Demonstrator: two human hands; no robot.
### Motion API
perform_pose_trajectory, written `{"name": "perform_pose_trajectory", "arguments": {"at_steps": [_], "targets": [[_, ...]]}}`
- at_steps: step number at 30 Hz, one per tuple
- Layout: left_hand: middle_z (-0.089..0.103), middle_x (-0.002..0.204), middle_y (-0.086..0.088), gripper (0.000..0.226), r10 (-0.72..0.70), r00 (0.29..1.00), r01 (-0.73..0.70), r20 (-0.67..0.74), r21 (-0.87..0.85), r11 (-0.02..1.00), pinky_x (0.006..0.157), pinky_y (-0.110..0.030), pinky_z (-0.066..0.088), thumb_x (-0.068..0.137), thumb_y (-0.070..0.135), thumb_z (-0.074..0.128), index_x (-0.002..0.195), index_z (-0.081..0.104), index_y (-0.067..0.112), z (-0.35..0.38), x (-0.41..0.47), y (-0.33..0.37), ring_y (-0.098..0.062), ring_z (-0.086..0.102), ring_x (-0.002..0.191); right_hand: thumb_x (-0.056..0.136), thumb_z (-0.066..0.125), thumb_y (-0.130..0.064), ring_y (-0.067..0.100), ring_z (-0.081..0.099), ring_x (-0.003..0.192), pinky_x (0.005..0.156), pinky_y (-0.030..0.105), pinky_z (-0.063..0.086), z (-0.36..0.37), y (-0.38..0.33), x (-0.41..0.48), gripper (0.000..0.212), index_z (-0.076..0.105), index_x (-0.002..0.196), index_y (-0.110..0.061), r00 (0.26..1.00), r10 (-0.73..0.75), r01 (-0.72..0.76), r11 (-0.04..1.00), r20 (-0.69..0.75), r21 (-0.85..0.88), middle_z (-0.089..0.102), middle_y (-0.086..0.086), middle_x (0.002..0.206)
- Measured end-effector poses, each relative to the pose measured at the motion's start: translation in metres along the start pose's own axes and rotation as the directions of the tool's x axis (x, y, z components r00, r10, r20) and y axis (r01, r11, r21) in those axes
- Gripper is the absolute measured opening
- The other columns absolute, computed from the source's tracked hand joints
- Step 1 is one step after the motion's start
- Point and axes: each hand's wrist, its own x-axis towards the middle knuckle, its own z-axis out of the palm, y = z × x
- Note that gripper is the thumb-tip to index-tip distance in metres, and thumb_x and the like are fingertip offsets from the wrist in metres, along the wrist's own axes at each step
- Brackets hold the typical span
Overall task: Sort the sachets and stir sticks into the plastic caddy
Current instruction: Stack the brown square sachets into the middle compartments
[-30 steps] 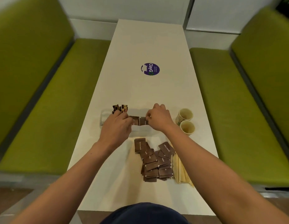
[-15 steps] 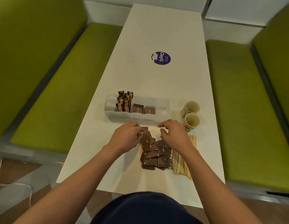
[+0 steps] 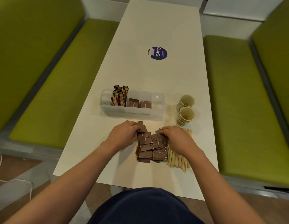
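Observation:
A clear plastic caddy (image 3: 132,110) stands across the white table (image 3: 156,73). It holds white packets at its left end, upright stick sachets (image 3: 120,97), and brown sachets (image 3: 139,103) in the middle compartments. A loose pile of brown sachets (image 3: 151,147) lies in front of it. My left hand (image 3: 124,135) pinches a sachet at the pile's far left. On the pile's far right my right hand (image 3: 177,137) pinches another. Wooden stir sticks (image 3: 177,160) lie to the right of the pile, partly under my right wrist.
Two paper cups (image 3: 185,109) stand to the right of the caddy. A round purple sticker (image 3: 157,53) marks the table's middle. Green benches (image 3: 48,81) run along both sides of the table. A white cable (image 3: 4,178) lies on the floor at left.
Both hands drew back from the caddy to the loose pile, leaving brown sachets in the middle compartments. Each now takes hold of a sachet on the pile.

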Motion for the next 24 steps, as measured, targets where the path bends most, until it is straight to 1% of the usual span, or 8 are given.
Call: {"name": "perform_pose_trajectory", "arguments": {"at_steps": [3,6,10,13,16,19,22,24], "targets": [[0.067,0.111,0.005,0.030,-0.024,0.997,0.023,-0.074,-0.015,1.000,0.068,-0.036,0.054,0.100,0.031,0.048,0.124,0.067,0.030,0.001,-0.005,-0.002,-0.022,0.063,0.099,0.096,0.055,-0.009,0.022,0.062,0.106,0.084,0.039,0.054,0.001,0.002,-0.003,0.032,0.070,0.120,-0.022,0.999,0.021,-0.020,1.000,-0.025,0.023,0.070,-0.007,0.118],[0.069,0.106,0.002,0.030,-0.033,0.988,0.030,-0.151,-0.019,0.999,0.063,-0.036,0.055,0.102,0.032,0.049,0.124,0.068,0.027,-0.001,-0.008,-0.005,-0.023,0.066,0.089,0.100,0.050,-0.013,0.024,0.060,0.111,0.087,0.041,0.053,-0.002,0.001,-0.006,0.035,0.065,0.130,-0.022,1.000,0.017,-0.016,0.999,-0.016,0.049,0.069,-0.004,0.126],[0.072,0.097,0.003,0.025,-0.028,0.965,0.019,-0.261,-0.038,0.999,0.060,-0.034,0.055,0.100,0.030,0.055,0.113,0.074,0.020,-0.017,-0.005,-0.008,-0.021,0.067,0.083,0.101,0.048,-0.016,0.024,0.061,0.107,0.085,0.041,0.051,-0.003,0.000,-0.005,0.036,0.062,0.132,-0.026,0.994,0.061,-0.051,0.992,-0.087,0.113,0.070,-0.002,0.122],[0.073,0.092,0.004,0.018,-0.012,0.913,-0.002,-0.409,-0.033,0.999,0.059,-0.032,0.051,0.096,0.026,0.063,0.106,0.077,0.019,-0.044,0.003,-0.009,-0.021,0.067,0.085,0.104,0.048,-0.019,0.026,0.061,0.113,0.088,0.039,0.049,-0.002,-0.002,-0.004,0.034,0.060,0.137,-0.020,0.981,0.095,-0.066,0.984,-0.171,0.163,0.069,0.001,0.127],[0.072,0.095,0.005,0.018,-0.048,0.871,0.028,-0.489,-0.048,0.998,0.062,-0.032,0.049,0.096,0.028,0.062,0.106,0.077,0.022,-0.072,0.019,-0.013,-0.022,0.064,0.093,0.107,0.048,-0.021,0.024,0.062,0.115,0.089,0.036,0.048,-0.004,-0.007,-0.005,0.032,0.062,0.135,-0.016,0.965,0.129,-0.064,0.959,-0.228,0.275,0.068,0.001,0.127],[0.070,0.095,0.006,0.020,-0.082,0.874,0.087,-0.478,-0.012,0.996,0.062,-0.031,0.044,0.099,0.030,0.056,0.105,0.075,0.024,-0.090,0.042,-0.022,-0.021,0.059,0.096,0.106,0.051,-0.021,0.017,0.064,0.108,0.083,0.024,0.046,-0.004,-0.013,-0.009,0.028,0.066,0.129,-0.015,0.932,0.160,-0.037,0.935,-0.325,0.354,0.070,-0.002,0.118],[0.069,0.099,0.004,0.024,-0.101,0.920,0.126,-0.379,0.041,0.991,0.062,-0.032,0.042,0.099,0.031,0.052,0.106,0.075,0.025,-0.096,0.063,-0.031,-0.021,0.054,0.098,0.105,0.055,-0.021,0.010,0.062,0.101,0.080,0.016,0.042,-0.005,-0.016,-0.015,0.024,0.069,0.124,-0.016,0.893,0.206,-0.032,0.916,-0.400,0.401,0.070,-0.004,0.112],[0.067,0.110,0.000,0.026,-0.088,0.945,0.116,-0.316,0.072,0.991,0.069,-0.036,0.045,0.097,0.030,0.055,0.106,0.077,0.022,-0.095,0.074,-0.037,-0.025,0.052,0.104,0.103,0.058,-0.021,0.006,0.061,0.097,0.081,0.014,0.043,-0.006,-0.018,-0.018,0.021,0.071,0.120,-0.017,0.865,0.245,-0.035,0.900,-0.438,0.435,0.069,-0.006,0.109]]}}
